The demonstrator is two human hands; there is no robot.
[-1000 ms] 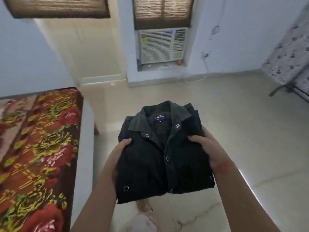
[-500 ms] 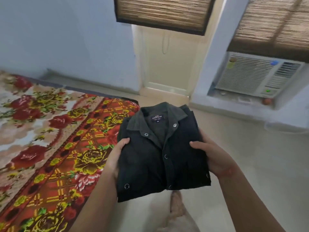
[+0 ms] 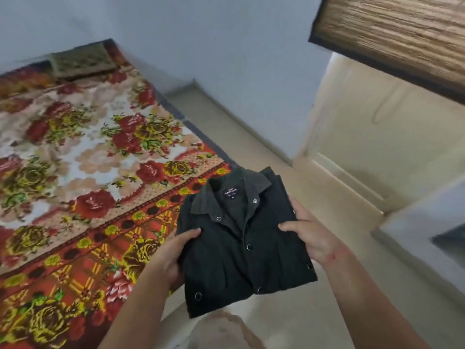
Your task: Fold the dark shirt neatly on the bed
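Note:
The dark shirt (image 3: 241, 250) is folded into a compact rectangle, collar and label facing up, snap buttons showing down its front. I hold it in the air above the floor, just off the bed's right edge. My left hand (image 3: 173, 255) grips its left side with the thumb on top. My right hand (image 3: 307, 235) grips the right side the same way. The bed (image 3: 83, 172) with its red and yellow floral cover fills the left of the view.
A patterned pillow (image 3: 83, 60) lies at the bed's far end against the blue wall. A beige tiled floor (image 3: 377, 285) runs along the bed's right. A woven blind (image 3: 392, 34) hangs at the upper right. My foot (image 3: 226, 331) shows below the shirt.
My view has swung left from the floor and window unit toward the bed. Both hands keep the same grip on the folded shirt, which now sits closer to the bed's edge.

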